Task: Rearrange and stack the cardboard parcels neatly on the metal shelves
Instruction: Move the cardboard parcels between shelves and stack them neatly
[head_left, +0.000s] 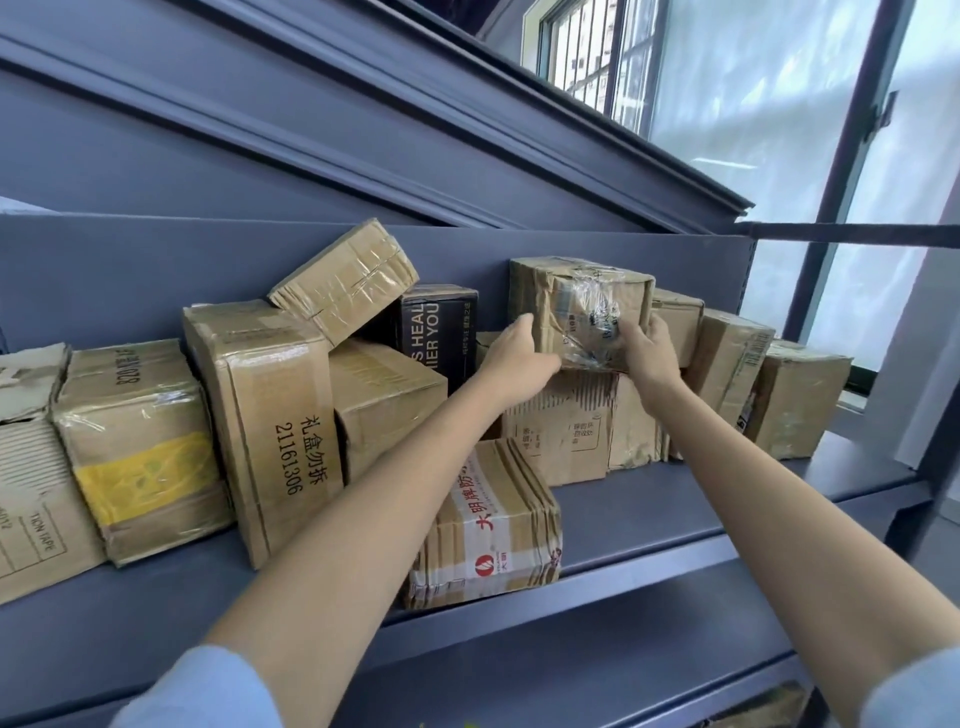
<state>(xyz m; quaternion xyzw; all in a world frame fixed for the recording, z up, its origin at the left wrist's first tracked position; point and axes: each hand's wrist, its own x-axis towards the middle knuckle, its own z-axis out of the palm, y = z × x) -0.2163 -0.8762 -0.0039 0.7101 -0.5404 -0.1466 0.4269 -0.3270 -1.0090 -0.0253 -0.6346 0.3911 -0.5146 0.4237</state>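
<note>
Crumpled cardboard parcel (576, 312), torn clear tape, both hands' grip closed round it

- A grey-blue metal shelf (649, 514) runs across the frame, loaded with cardboard parcels.
- Both hands grip a crumpled, tape-wrapped parcel (579, 309) right of centre: the left hand (511, 353) on its left side, the right hand (649, 348) on its right.
- That parcel sits on top of a printed brown box (563, 431).
- Left of centre, a tall box printed 21161306 (270, 421) stands upright; a tilted box (345, 280) leans above it, beside a black box (439, 327).
- A box with yellow tape (140, 447) sits at the left.
- A red-and-white taped parcel (493, 525) lies at the shelf's front edge, under the left forearm.
- A window (587, 52) shows in the upper right.
</note>
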